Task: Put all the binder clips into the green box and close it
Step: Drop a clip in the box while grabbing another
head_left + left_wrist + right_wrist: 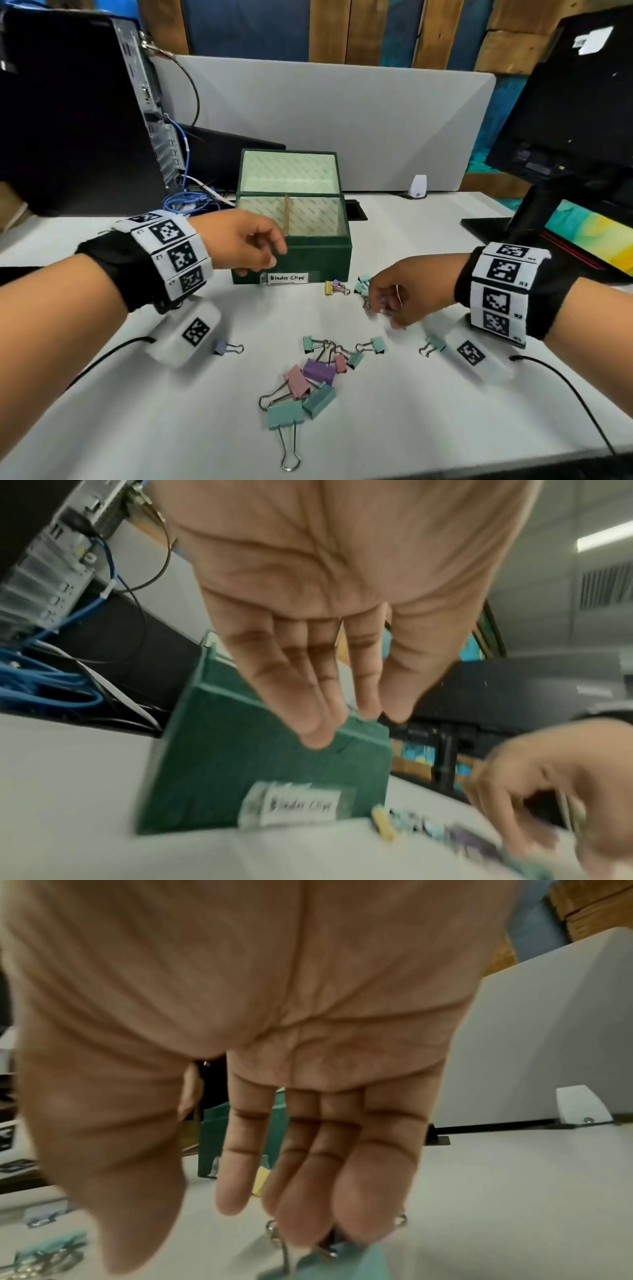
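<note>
Clips (320, 371): small, light, stiff metal, likely slippery; best pinched by the coloured body or wire loops. All lie scattered on the desk in front of the box (318, 260). Box: open, lid upright, divided, both compartments seemingly empty. Left hand (250, 243) relaxed, holding nothing, at the box's front-left corner. Right hand (390, 301) fingers extended onto clips right of the box; no grasp visible.

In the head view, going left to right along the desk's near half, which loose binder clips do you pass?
Lone lavender clip → big teal clip with long wire handles → pink clip → purple clip → small teal clip → teal clip beside the right wrist camera.
</note>
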### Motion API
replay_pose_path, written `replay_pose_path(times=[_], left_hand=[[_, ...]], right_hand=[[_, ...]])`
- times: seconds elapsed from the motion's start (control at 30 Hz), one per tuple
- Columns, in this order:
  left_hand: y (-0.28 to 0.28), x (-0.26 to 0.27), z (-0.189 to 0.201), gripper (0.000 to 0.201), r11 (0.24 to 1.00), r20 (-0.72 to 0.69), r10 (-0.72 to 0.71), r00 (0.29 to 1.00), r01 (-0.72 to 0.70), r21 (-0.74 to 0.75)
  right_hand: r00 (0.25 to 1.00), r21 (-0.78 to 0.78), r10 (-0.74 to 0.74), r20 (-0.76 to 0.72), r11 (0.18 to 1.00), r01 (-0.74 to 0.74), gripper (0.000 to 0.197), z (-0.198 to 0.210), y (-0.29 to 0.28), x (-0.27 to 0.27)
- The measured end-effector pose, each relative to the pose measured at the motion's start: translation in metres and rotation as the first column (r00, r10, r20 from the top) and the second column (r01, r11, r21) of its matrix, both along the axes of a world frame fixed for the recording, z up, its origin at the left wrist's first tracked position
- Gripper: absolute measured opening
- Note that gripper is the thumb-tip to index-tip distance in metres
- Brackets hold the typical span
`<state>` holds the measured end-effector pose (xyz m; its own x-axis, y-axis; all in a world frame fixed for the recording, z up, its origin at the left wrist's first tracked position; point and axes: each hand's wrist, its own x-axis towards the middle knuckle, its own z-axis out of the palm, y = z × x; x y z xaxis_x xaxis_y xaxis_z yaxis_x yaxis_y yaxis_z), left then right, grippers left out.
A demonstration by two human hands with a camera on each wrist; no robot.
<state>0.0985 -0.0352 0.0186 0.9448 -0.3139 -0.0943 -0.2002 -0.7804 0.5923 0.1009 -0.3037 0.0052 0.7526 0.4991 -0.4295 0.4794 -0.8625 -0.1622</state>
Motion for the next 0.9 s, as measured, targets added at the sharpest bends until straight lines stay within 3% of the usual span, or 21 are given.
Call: replay_pose_path(times=[0.13,0.27,0.43,0.57,0.73,0.83,0.9], left_hand=[[0.011,-0.026,-0.014,0.024,0.904,-0.163,-0.046,0.986,0.111,0.412],[0.015,-0.044,-0.03,0.035,0.809,-0.243,-0.016,0.97,0.155,0.567],[0.012,-0.053,-0.039,0.026,0.788,-0.222,-0.055,0.974,0.179,0.589],[0.001,-0.053,-0.04,0.021,0.801,-0.162,-0.106,0.981,0.181,0.571],[-0.021,-0.049,-0.041,0.025,0.853,-0.045,-0.161,0.986,0.162,0.496],[-0.036,-0.046,-0.039,0.033,0.86,-0.004,-0.206,0.979,0.183,0.476],[-0.042,-0.045,-0.038,0.038,0.85,-0.008,-0.242,0.97,0.217,0.479]], right_hand=[[0.996,-0.086,-0.024,-0.081,0.996,0.018,0.025,-0.001,-0.007,-0.005],[0.99,-0.195,-0.058,-0.131,0.98,0.031,0.035,-0.005,-0.014,-0.014],[0.995,-0.205,-0.029,-0.093,0.979,0.01,0.03,-0.014,-0.014,-0.022],[0.999,-0.096,0.044,-0.033,0.994,-0.047,0.03,-0.021,-0.002,-0.024],[0.998,0.071,0.055,0.013,0.996,-0.055,0.028,-0.022,0.012,-0.022],[0.995,0.075,0.047,0.088,0.996,-0.054,0.032,-0.018,0.013,-0.025],[0.998,0.042,0.035,0.05,0.998,-0.037,0.044,-0.015,0.012,-0.029]])
